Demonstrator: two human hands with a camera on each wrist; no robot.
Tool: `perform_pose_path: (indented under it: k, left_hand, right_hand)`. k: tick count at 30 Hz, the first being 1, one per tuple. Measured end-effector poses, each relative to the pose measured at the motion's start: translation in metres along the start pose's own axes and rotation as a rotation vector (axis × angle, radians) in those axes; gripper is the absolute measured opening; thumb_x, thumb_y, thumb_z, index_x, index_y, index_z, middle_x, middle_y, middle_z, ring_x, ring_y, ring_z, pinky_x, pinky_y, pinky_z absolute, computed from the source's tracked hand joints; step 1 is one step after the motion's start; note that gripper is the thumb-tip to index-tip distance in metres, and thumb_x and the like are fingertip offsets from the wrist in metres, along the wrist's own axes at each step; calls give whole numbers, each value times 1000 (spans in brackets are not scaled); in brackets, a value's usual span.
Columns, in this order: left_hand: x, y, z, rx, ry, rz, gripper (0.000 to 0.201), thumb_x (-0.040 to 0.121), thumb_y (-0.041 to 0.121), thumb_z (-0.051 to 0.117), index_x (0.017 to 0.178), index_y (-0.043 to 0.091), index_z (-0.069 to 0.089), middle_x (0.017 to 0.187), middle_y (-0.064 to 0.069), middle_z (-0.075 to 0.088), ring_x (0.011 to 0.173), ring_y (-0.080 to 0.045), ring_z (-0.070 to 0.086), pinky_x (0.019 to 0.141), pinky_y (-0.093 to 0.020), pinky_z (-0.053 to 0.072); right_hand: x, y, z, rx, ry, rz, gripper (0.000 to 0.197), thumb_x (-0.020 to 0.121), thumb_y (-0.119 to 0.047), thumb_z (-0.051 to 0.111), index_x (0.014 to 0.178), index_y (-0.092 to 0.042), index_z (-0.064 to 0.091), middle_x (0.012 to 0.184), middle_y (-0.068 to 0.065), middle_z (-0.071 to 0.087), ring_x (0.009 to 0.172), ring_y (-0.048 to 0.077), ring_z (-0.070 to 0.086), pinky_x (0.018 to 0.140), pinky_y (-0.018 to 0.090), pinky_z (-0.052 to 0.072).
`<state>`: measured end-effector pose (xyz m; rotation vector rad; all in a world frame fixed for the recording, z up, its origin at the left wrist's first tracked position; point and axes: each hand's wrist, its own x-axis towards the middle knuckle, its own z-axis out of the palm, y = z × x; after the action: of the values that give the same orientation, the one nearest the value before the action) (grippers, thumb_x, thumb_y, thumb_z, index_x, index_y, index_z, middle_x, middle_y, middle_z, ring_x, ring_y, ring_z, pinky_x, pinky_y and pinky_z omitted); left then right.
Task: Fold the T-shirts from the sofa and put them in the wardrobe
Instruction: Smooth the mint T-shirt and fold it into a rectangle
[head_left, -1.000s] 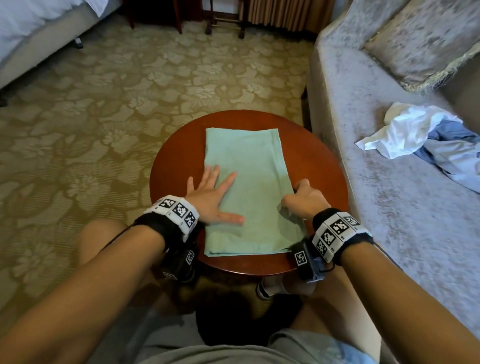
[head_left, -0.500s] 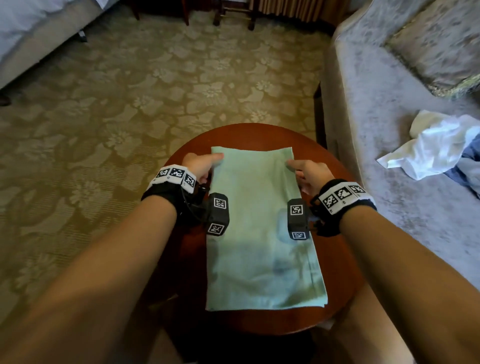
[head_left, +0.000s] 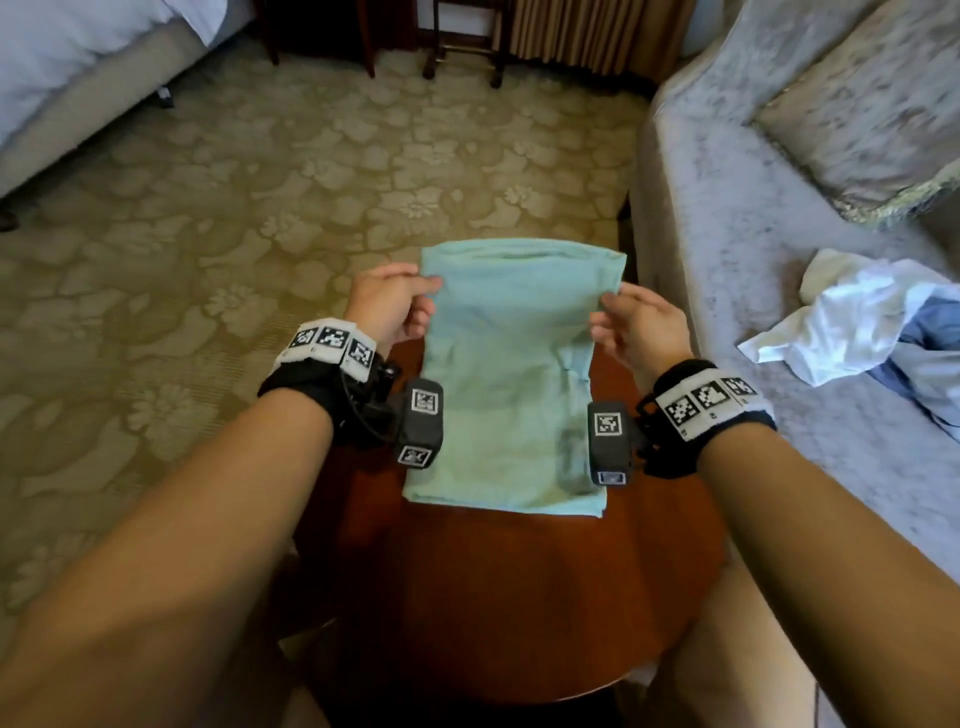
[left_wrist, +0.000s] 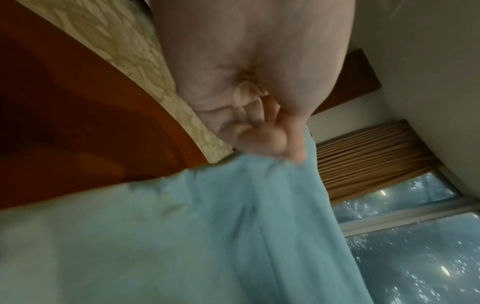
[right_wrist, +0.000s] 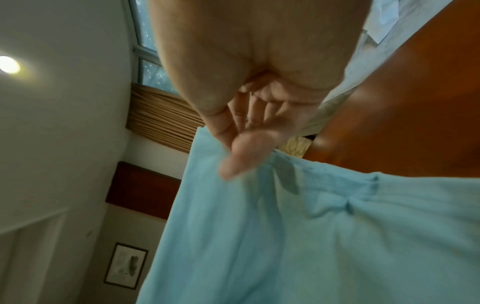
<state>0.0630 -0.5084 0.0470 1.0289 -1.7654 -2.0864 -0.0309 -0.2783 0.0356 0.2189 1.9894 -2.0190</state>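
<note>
From the head view, the mint-green T-shirt (head_left: 506, 384), already folded into a long strip, has its near end lying on the round wooden surface (head_left: 519, 597), its long axis running straight away from the person. The left hand (head_left: 389, 306) pinches the far left corner and the right hand (head_left: 636, 325) the far right corner, both equally near, holding that far end raised above the surface. The coming fold turns on this: the lifted end lies beyond the hands and must travel back toward the near edge. On the sofa (head_left: 727, 260) to the right a white and blue heap of shirts (head_left: 862, 322) waits.

The left wrist view shows thumb and fingers (left_wrist: 285, 142) closed on the cloth's edge.

The right wrist view is blurred, but the thumb appears to press cloth against the fingers (right_wrist: 241, 160).

Half a second ago the strip lay flat with the hands just taking its far corners; now that end is up.
</note>
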Motion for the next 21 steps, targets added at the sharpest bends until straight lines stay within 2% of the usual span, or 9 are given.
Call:
perform_pose_path:
  k: [2, 4, 5, 8, 11, 13, 17, 19, 21]
  left_hand:
    - [-26, -9, -13, 31, -118, -28, 22, 89, -2, 59, 107, 10, 52, 62, -12, 70, 49, -19, 67, 42, -23, 51]
    - [-48, -27, -31, 81, -211, -68, 20, 89, -7, 51, 108, 0, 57, 86, -24, 72, 70, -32, 73, 55, -33, 60]
    - [-56, -37, -40, 106, -237, -101, 18, 90, -7, 50, 105, -4, 59, 93, -26, 71, 76, -33, 73, 60, -34, 61]
    - [-77, -66, -57, 104, -238, -245, 14, 92, 7, 52, 92, -3, 62, 97, -20, 68, 77, -29, 71, 61, -33, 61]
    - [-89, -86, -60, 153, -237, -280, 28, 85, 10, 71, 104, -8, 62, 106, -20, 68, 90, -31, 70, 66, -36, 61]
    - [-95, -91, -55, 186, -198, -248, 30, 76, -2, 77, 101, -6, 61, 110, -23, 65, 93, -31, 69, 62, -34, 61]
    - [-99, -91, -53, 169, -109, -217, 36, 72, -14, 74, 91, 6, 50, 117, -21, 54, 92, -32, 66, 57, -35, 61]
    - [-100, -94, -55, 205, -99, -214, 39, 72, -10, 77, 93, 8, 48, 117, -17, 53, 93, -30, 65, 59, -36, 61]
    - [-103, -99, -56, 441, -71, -190, 47, 71, 3, 83, 101, 9, 49, 107, -10, 54, 90, -23, 64, 62, -34, 61]
  right_hand:
    - [-30, 7, -15, 27, -52, 41, 19, 92, 3, 51, 102, -10, 62, 81, 14, 71, 63, 21, 69, 55, 24, 56]
    - [-60, 23, -32, 35, -119, 84, 23, 93, 7, 44, 100, -8, 61, 94, 19, 71, 73, 29, 70, 67, 32, 60]
    - [-71, 33, -41, 28, -149, 120, 24, 94, 5, 41, 98, -6, 62, 97, 20, 71, 75, 30, 70, 67, 35, 61]
    - [-96, 64, -55, -41, -168, 267, 25, 94, -10, 43, 86, -7, 66, 87, 11, 70, 65, 23, 67, 57, 30, 57]
    - [-104, 90, -55, -168, -154, 282, 20, 89, -26, 68, 97, -8, 65, 97, 9, 74, 82, 24, 72, 69, 35, 59]
    - [-105, 94, -51, -265, -108, 231, 26, 83, -22, 78, 96, -11, 58, 101, 9, 72, 90, 25, 72, 71, 35, 60]
    - [-111, 91, -48, -274, -44, 195, 41, 81, -6, 77, 111, -11, 51, 110, 7, 65, 94, 25, 70, 71, 35, 61]
    - [-113, 93, -50, -283, -16, 178, 45, 81, -6, 77, 116, -14, 50, 112, 6, 63, 95, 23, 69, 74, 36, 61]
    - [-116, 98, -52, -398, 5, 177, 48, 80, -11, 79, 117, -16, 49, 113, 4, 62, 94, 21, 67, 76, 37, 60]
